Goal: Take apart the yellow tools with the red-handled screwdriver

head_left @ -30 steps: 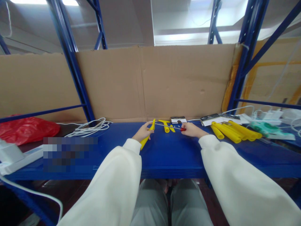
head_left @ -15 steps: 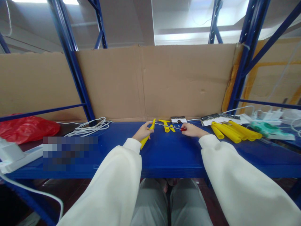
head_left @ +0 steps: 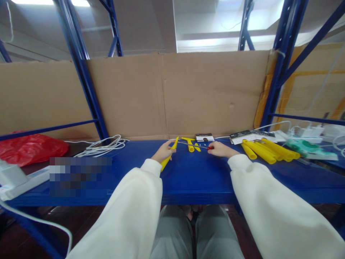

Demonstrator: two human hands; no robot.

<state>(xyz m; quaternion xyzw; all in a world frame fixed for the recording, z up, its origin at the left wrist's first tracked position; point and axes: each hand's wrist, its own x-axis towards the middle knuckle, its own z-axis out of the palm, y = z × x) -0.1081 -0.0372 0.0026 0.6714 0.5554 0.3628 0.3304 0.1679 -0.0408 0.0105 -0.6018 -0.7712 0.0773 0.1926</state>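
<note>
Yellow piece in one grip, red-handled tool in the other

With me at six, the bench (head_left: 199, 180) spreads ahead. At eleven, my left grip (head_left: 164, 150) is wrapped around a slim yellow piece (head_left: 165, 164), its fingers closed about the middle. The piece slants, one end toward me, the other up and away to the right.

I judge it light and stiff, probably smooth plastic that could twist under side pressure, so the middle seems the best place to hold it. At one o'clock, my right grip (head_left: 219, 149) is closed on the red handle of a red-handled tool (head_left: 195, 145), its thin metal shaft reaching left toward the piece. Whether the tip touches, I cannot tell. The tool looks rigid and easy to lift; the handle is the place to hold.

At two, beyond my right wrist, several yellow tubes (head_left: 261, 152) lie bunched together. Near twelve, past the shaft, lie a T-shaped yellow part (head_left: 191, 148) and a small yellow part (head_left: 197, 148). Farther back are a printed card (head_left: 202, 137) and an upright cardboard panel (head_left: 172, 93).

Against half a second ago, little differs: both grips keep their places, the loose parts lie unmoved, and any turning of the tool is too slight to see.
</note>
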